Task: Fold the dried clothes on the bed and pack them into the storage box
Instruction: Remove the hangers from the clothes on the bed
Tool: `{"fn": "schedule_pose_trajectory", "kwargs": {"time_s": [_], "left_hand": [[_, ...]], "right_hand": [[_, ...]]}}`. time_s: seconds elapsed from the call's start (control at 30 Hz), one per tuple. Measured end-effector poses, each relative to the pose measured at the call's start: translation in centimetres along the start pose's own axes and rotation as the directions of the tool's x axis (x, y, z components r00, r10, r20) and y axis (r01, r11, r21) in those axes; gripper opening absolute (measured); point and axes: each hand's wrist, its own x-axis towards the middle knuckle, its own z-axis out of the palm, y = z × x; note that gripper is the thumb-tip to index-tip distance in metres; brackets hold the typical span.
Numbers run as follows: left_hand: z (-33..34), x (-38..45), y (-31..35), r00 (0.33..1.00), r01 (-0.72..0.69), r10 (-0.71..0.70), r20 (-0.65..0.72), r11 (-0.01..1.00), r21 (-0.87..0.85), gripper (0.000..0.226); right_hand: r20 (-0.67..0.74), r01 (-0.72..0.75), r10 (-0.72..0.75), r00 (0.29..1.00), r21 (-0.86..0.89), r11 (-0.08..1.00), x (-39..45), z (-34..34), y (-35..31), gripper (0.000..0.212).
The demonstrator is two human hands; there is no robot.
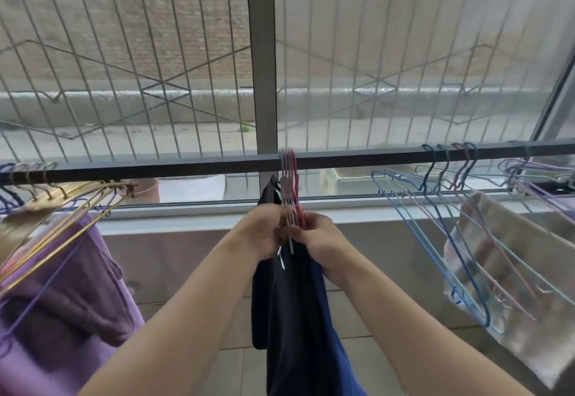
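A dark drying rail (357,157) runs across the view in front of a barred window. At its middle hangs a bunch of pink and blue wire hangers (288,177) carrying dark navy and blue clothes (295,318). My left hand (264,230) grips the hangers and cloth from the left, just below the hooks. From the right, my right hand (320,240) pinches the same hangers and the top of the clothes. Both hands touch each other there. No bed or storage box is in view.
Purple garments (62,302) hang on gold and purple hangers (77,202) at the left. Several bare blue and pink hangers (451,224) hang at the right, beside a pale striped cloth (513,271). A window frame post (263,62) stands behind the rail; tiled floor lies below.
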Motion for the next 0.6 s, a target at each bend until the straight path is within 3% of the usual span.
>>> {"fn": "schedule_pose_trajectory", "kwargs": {"time_s": [0.23, 0.37, 0.5, 0.6], "left_hand": [[1.4, -3.2, 2.2, 0.969, -0.116, 0.125, 0.214, 0.992, -0.057, 0.035], [1.3, -4.1, -2.0, 0.946, 0.065, -0.034, 0.322, 0.994, -0.086, 0.036], [2.4, -5.1, -10.4, 0.941, 0.246, -0.221, 0.255, 0.967, -0.071, 0.032], [3.9, -7.2, -15.5, 0.894, 0.384, -0.359, 0.267, 0.922, -0.045, 0.028]], "right_hand": [[-0.001, 0.129, -0.13, 0.992, 0.058, 0.99, -2.4, -1.8, -3.9, 0.012], [-0.063, 0.042, -0.042, 0.997, 0.003, 0.999, -6.4, -2.3, 0.7, 0.011], [-0.107, -0.135, 0.131, 0.986, -0.03, 0.99, -12.3, -2.2, 7.7, 0.021], [-0.159, -0.255, 0.25, 0.955, -0.011, 0.967, -18.2, -3.0, 10.4, 0.024]]}}
